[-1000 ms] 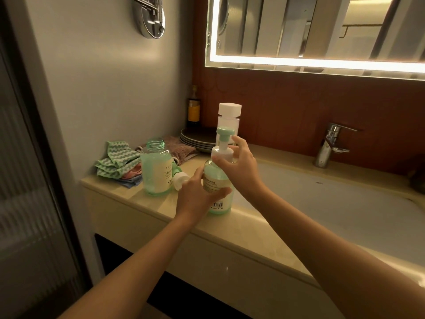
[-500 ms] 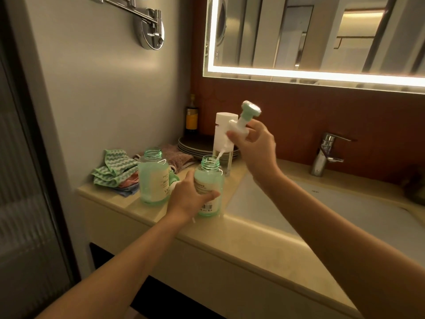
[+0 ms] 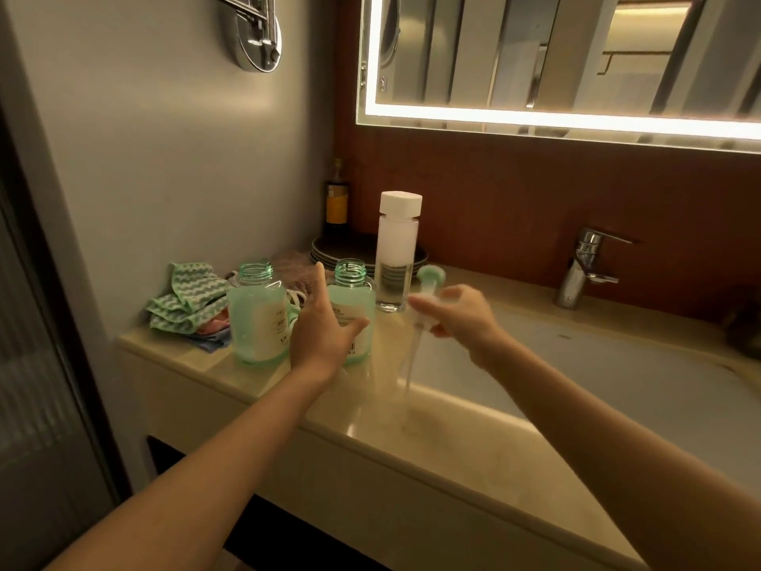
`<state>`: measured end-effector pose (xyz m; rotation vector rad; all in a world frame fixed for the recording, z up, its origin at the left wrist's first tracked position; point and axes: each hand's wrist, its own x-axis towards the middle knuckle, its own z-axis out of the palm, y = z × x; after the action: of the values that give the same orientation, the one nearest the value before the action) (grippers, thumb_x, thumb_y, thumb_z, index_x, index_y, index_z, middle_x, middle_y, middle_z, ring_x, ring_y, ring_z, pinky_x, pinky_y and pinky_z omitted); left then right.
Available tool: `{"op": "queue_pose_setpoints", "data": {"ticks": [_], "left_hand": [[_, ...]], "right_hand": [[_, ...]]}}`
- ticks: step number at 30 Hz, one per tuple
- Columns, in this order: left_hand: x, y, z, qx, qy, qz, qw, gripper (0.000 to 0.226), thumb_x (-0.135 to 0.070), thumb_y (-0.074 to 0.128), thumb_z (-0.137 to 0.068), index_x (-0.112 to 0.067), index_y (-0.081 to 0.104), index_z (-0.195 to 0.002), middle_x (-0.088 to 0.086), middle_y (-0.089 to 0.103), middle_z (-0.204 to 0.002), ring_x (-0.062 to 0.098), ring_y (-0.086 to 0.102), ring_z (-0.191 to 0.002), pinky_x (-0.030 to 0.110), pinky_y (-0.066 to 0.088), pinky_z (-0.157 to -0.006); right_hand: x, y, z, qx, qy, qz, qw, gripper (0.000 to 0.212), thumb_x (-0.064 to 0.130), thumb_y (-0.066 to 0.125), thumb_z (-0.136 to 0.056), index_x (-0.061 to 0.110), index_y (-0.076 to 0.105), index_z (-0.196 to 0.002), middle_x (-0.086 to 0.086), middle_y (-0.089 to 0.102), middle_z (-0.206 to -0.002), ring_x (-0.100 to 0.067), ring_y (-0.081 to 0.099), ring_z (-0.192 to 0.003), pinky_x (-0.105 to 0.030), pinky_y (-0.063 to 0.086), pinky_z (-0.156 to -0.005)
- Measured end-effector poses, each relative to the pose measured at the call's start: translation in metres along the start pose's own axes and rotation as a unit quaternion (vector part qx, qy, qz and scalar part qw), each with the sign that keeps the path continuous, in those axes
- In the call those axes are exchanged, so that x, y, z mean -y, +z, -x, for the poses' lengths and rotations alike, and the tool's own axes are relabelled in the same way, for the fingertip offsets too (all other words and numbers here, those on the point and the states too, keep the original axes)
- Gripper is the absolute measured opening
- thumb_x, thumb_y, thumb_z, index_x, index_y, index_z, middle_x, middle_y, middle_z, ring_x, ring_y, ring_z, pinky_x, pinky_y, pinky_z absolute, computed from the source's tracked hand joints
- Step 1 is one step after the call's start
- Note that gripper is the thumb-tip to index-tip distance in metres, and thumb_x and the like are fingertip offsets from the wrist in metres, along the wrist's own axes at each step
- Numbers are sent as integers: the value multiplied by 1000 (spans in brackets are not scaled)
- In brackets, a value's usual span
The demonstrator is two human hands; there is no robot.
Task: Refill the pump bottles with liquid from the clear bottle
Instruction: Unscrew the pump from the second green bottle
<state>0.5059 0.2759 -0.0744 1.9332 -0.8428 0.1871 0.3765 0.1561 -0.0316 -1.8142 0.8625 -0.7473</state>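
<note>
Countertop (image 3: 255,389), right hand (image 3: 461,319) gripping pump head (image 3: 428,290), left hand (image 3: 321,327) open

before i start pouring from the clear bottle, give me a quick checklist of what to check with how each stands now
1. Both green bottles open: ok. The left green bottle and the right green bottle stand upright with bare threaded necks.
2. Clear bottle uncapped: not ok, its white cap is on.
3. Right hand free: not ok, it holds the pump head, tube hanging down over the counter.
4. Left hand steadying a bottle: not ok, it is open in front of the right green bottle, not gripping.
5. Room left in the green bottles: cannot tell, the fill levels are unclear.
</note>
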Motion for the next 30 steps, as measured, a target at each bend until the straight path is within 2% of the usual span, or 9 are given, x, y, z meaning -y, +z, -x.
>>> {"op": "queue_pose_setpoints", "data": {"ticks": [2,7,10,12,16,19,23,27,30], "left_hand": [[2,2,-3,-8,-2,1,1000,101,-28,74,-76,-23,4,-148,10,45,-140,28,47,-122,40,43,-94],[9,4,-14,-13,-21,39,999,100,-22,73,-77,-26,3,-148,8,44,-140,26,48,-120,37,43,-93],[14,4,-20,-16,-20,69,997,100,-16,73,-76,-28,3,-147,7,40,-141,23,46,-121,32,41,-90],[16,5,-24,-21,-12,79,997,100,-14,73,-76,-29,5,-147,7,38,-143,23,45,-123,34,41,-95],[19,4,-27,-28,-13,93,995,100,-19,75,-75,-30,6,-147,6,35,-145,23,40,-128,36,39,-100],[16,0,-26,-42,-10,113,993,95,-26,74,-76,-28,10,-147,7,33,-148,23,37,-131,35,36,-102],[0,-5,-22,-100,26,85,991,77,-32,66,-83,-23,22,-144,6,38,-143,18,40,-128,22,33,-91],[-20,-7,-20,-147,83,102,980,60,-30,63,-85,-19,35,-137,5,47,-133,16,47,-118,22,37,-90],[-41,-5,-19,-142,128,109,975,45,-27,62,-86,-16,46,-127,2,54,-121,10,52,-104,22,43,-83]], "right_hand": [[-14,17,-6,25,15,30,999,57,40,76,-72,-1,55,-106,-14,65,-96,-18,59,-72,-28,51,-59],[-25,46,-26,27,28,56,998,42,44,69,-78,5,59,-90,-8,64,-85,-15,58,-65,-24,49,-56],[-30,60,-39,19,42,81,996,34,42,67,-80,12,53,-79,-10,65,-89,-21,64,-77,-34,54,-73],[-34,70,-46,18,41,99,994,39,45,67,-79,7,59,-87,-12,67,-94,-25,65,-87,-35,53,-75],[-35,80,-52,6,32,118,993,53,51,65,-77,4,63,-100,-11,67,-95,-24,64,-85,-30,48,-62],[-34,83,-53,-3,29,123,992,50,48,64,-80,3,62,-102,-12,66,-96,-24,63,-85,-29,47,-62],[-31,77,-50,0,17,124,992,38,43,60,-85,7,57,-94,-7,58,-89,-19,53,-78,-25,39,-57],[-26,58,-46,-27,9,107,994,40,43,54,-89,6,56,-106,-5,57,-97,-19,52,-88,-30,42,-73],[-17,37,-46,-80,-12,93,992,37,39,54,-90,6,57,-106,-8,61,-104,-22,55,-93,-34,44,-79]]}}
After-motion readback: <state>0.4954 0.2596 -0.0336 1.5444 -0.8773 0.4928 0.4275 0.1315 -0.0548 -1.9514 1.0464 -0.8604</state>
